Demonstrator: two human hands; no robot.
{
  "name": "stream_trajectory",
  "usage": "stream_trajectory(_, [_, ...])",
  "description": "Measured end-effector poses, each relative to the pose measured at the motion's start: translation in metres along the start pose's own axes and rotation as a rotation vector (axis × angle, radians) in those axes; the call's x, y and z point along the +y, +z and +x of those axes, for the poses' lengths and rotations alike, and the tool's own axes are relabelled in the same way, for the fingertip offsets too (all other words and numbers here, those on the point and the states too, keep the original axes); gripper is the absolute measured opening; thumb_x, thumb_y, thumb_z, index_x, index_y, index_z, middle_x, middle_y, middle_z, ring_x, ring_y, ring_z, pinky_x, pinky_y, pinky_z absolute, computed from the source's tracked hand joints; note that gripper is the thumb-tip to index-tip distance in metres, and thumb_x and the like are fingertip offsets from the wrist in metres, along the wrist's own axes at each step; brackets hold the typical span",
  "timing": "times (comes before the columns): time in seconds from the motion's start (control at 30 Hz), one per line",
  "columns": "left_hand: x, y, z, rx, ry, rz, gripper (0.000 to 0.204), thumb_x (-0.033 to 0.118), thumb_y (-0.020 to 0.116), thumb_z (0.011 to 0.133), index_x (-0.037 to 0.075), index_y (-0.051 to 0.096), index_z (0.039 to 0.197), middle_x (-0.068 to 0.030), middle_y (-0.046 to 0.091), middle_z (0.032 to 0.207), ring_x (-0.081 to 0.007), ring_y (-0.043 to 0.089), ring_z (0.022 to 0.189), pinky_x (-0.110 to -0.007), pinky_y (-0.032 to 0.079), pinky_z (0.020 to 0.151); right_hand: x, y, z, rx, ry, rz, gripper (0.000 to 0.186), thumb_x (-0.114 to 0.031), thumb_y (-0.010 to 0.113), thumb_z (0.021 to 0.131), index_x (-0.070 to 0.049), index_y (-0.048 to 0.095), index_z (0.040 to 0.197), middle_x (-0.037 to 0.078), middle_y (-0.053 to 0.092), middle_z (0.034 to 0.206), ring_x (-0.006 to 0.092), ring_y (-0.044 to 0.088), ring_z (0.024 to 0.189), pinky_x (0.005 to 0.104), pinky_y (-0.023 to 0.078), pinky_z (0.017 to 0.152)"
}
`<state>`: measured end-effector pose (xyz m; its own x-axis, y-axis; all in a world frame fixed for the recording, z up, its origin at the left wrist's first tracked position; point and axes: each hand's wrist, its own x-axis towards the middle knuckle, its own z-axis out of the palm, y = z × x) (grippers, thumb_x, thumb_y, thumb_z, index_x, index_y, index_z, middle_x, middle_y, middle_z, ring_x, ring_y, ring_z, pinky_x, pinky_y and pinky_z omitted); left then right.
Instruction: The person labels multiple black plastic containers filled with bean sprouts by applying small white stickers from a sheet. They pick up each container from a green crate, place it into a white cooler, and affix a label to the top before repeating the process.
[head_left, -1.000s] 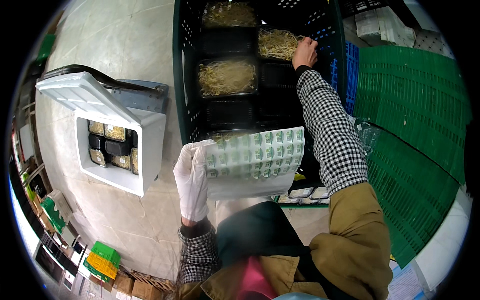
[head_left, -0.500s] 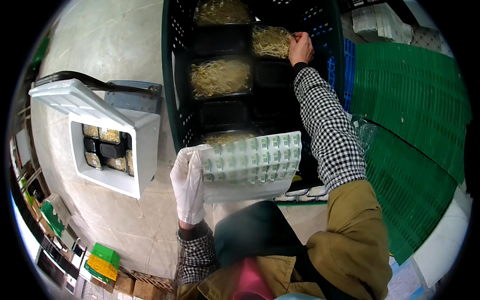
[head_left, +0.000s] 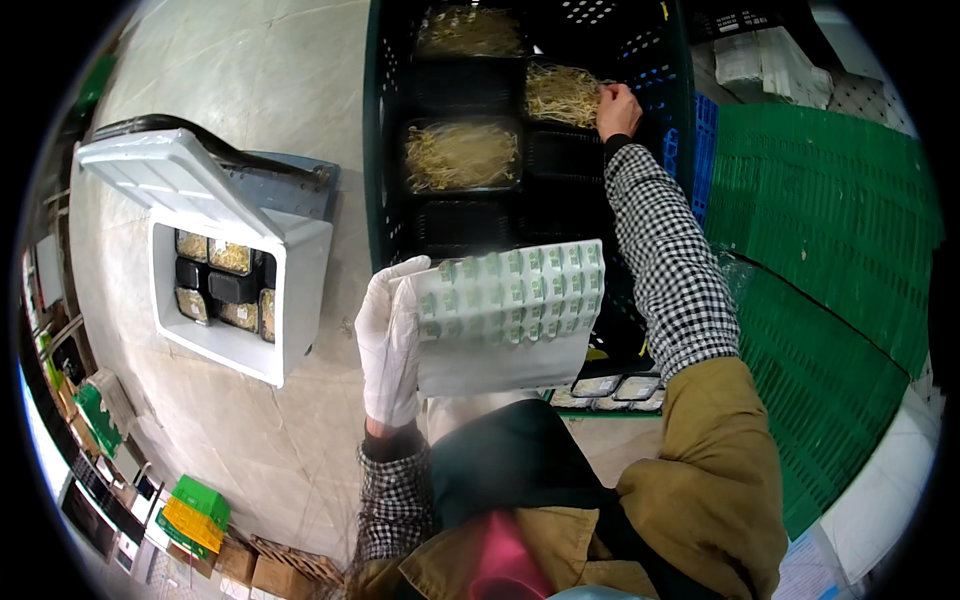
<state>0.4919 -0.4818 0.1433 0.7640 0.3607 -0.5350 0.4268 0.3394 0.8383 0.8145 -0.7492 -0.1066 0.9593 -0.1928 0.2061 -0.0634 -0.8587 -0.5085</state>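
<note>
My left hand (head_left: 391, 345), in a white glove, grips a sheet of stickers (head_left: 505, 365) by its left edge. Rows of small green-and-white labels cover the sheet's upper part. Farther away, my bare right hand (head_left: 618, 112) has its fingers bent together at the right edge of a pack of bean sprouts (head_left: 562, 94); whatever is between the fingertips is too small to make out. The pack lies in a dark green perforated crate (head_left: 384, 130). Another sprout pack (head_left: 462, 157) sits nearer on the left, and a third (head_left: 470, 32) at the far end. Black trays (head_left: 462, 225) lie between them.
To the left, a white foam box (head_left: 300, 300) with its lid raised holds several sprout packs. Green slatted panels (head_left: 810, 190) cover the right side. Beneath the sheet's lower right corner, more packs (head_left: 636, 387) show. Stacked coloured crates (head_left: 195, 515) stand at the lower left.
The whole view has shifted, so the crate appears farther right. My right hand stays at the same sprout pack's right edge. My left hand still holds the sticker sheet, now slightly higher in the picture.
</note>
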Motion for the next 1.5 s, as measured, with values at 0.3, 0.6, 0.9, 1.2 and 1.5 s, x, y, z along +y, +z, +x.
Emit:
stream_trajectory(0.3, [-0.008,0.001,-0.003,0.044,0.030,-0.004,0.017,0.015,0.055,0.099,-0.001,0.062,0.102,-0.0027,0.067,0.093,-0.0045,0.059,0.078,-0.021,0.049,0.069,-0.167,-0.172,-0.083,-1.382,-0.312,0.722,0.026,-0.026,0.066,0.090,-0.003,0.070,0.099,0.003,0.068,0.085,0.0114,0.062,0.079,0.0275,0.050,0.071])
stream_trajectory(0.6, [-0.016,0.003,0.012,0.075,0.115,0.323,0.017,0.016,0.057,0.097,0.001,0.063,0.093,0.0018,0.065,0.082,-0.0031,0.051,0.072,-0.021,0.046,0.066,-0.221,-0.183,-0.126,-1.156,-0.933,0.484,0.015,-0.015,0.071,0.081,-0.006,0.063,0.090,0.004,0.064,0.103,0.0198,0.058,0.097,0.0327,0.047,0.083])
stream_trajectory(0.9, [-0.017,-0.004,0.002,0.078,-0.037,0.182,0.016,0.014,0.054,0.097,0.001,0.061,0.091,0.0000,0.060,0.079,-0.0055,0.049,0.074,-0.023,0.043,0.068,-0.158,0.013,0.018,-0.402,0.049,0.529,0.024,-0.026,0.071,0.088,-0.002,0.072,0.085,0.003,0.068,0.086,0.0089,0.057,0.071,0.0302,0.048,0.069])
stream_trajectory(1.2, [-0.030,-0.020,-0.013,0.180,-0.133,0.105,0.017,0.016,0.053,0.098,0.002,0.060,0.091,0.0002,0.058,0.082,-0.0063,0.049,0.078,-0.024,0.043,0.072,-0.142,0.125,0.027,0.004,-0.192,-0.139,0.034,-0.038,0.073,0.082,-0.013,0.071,0.105,0.018,0.066,0.102,0.0341,0.060,0.098,0.0525,0.038,0.098])
stream_trajectory(1.5, [-0.027,-0.015,0.001,0.181,-0.061,0.099,0.018,0.018,0.053,0.100,0.004,0.060,0.091,0.0035,0.057,0.082,-0.0036,0.045,0.074,-0.020,0.038,0.070,-0.128,0.125,0.070,-0.278,0.063,-0.041,0.047,-0.032,0.076,0.076,-0.024,0.062,0.120,0.016,0.058,0.121,0.0344,0.057,0.111,0.0476,0.043,0.098])
